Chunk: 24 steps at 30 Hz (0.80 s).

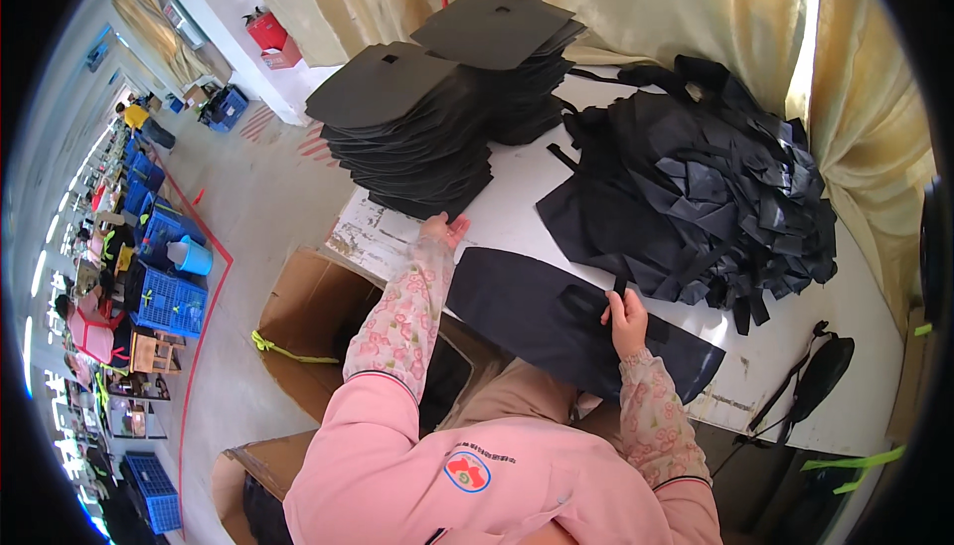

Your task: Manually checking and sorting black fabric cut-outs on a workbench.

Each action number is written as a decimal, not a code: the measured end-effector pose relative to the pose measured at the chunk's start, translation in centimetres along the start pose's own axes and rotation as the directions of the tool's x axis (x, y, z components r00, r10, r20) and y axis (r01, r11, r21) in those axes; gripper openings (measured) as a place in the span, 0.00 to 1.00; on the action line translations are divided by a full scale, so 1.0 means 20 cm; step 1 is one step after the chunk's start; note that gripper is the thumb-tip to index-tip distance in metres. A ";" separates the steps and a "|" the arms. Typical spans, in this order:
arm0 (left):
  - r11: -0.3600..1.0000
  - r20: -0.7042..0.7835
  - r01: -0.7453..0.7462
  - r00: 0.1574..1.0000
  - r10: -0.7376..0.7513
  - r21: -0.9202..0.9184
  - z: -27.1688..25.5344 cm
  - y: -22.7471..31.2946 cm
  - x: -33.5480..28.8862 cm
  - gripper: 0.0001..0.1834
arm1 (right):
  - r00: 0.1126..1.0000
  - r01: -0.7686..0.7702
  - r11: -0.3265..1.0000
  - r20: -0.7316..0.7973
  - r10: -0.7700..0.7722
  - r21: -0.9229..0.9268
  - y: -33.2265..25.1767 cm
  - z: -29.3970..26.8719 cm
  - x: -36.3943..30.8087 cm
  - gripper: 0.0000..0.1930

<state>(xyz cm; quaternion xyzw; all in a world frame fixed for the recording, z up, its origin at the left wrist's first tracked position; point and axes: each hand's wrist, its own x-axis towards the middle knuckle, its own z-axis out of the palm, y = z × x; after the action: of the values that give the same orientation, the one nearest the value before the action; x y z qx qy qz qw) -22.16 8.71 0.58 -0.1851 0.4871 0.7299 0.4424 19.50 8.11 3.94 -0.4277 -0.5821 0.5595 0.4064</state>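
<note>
My right hand (626, 321) is closed on a short strap of a flat black fabric piece (517, 297). The piece lies across the table's near edge and hangs partly over my lap. Fingers apart, my left hand (445, 230) is at the bottom edge of the nearer stack of black sheets (397, 88), and I cannot tell whether it presses on them. Behind stands a second stack of black sheets (497, 23), each top sheet with a small rectangular cutout. To the right is a heaped pile of black fabric pieces with straps (686, 177).
The white table (517, 202) has a worn near edge. Open cardboard boxes (308, 346) stand at my left. A black pouch with cords (823, 376) lies at the right edge. Yellow curtains (696, 8) hang behind. Blue crates (169, 302) and other people are off left.
</note>
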 end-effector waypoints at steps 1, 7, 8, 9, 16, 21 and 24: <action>1.000 -0.028 -0.007 1.000 0.007 0.004 0.00 -0.01 -0.01 0.07 | 1.000 0.006 1.000 0.008 -0.006 0.002 0.00 0.00 0.00 0.09; 0.997 -0.072 -0.026 0.997 0.031 0.075 0.03 -0.15 -0.10 0.04 | 1.000 -0.002 0.999 -0.008 0.001 -0.032 -0.01 -0.02 0.00 0.09; 0.997 -0.071 -0.027 0.997 0.033 0.078 0.01 -0.17 -0.13 0.04 | 1.000 0.010 1.000 -0.003 -0.010 -0.028 -0.01 -0.01 0.00 0.08; 0.995 -0.013 -0.029 0.999 0.030 0.094 -0.02 -0.19 -0.16 0.04 | 1.000 0.020 0.999 0.001 -0.020 -0.025 0.00 -0.01 0.00 0.08; 0.982 -0.007 0.062 0.998 -0.062 0.177 -0.02 -0.33 -0.40 0.07 | 0.999 0.039 0.999 -0.020 -0.039 0.007 0.00 -0.01 0.00 0.09; 0.952 0.088 0.141 0.981 -0.171 0.272 0.03 -0.46 -0.47 0.05 | 1.000 0.030 0.999 0.002 -0.030 0.014 0.01 -0.01 0.00 0.08; 0.943 0.129 0.137 0.974 -0.183 0.303 0.12 -0.54 -0.49 0.05 | 0.999 0.037 0.999 -0.021 -0.036 0.032 0.02 0.00 -0.01 0.08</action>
<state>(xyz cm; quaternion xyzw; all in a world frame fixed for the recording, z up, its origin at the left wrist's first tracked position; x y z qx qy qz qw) -7.65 7.75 2.61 -0.0993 0.5368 0.6236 0.5596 19.63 8.04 3.59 -0.4161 -0.5767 0.5568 0.4293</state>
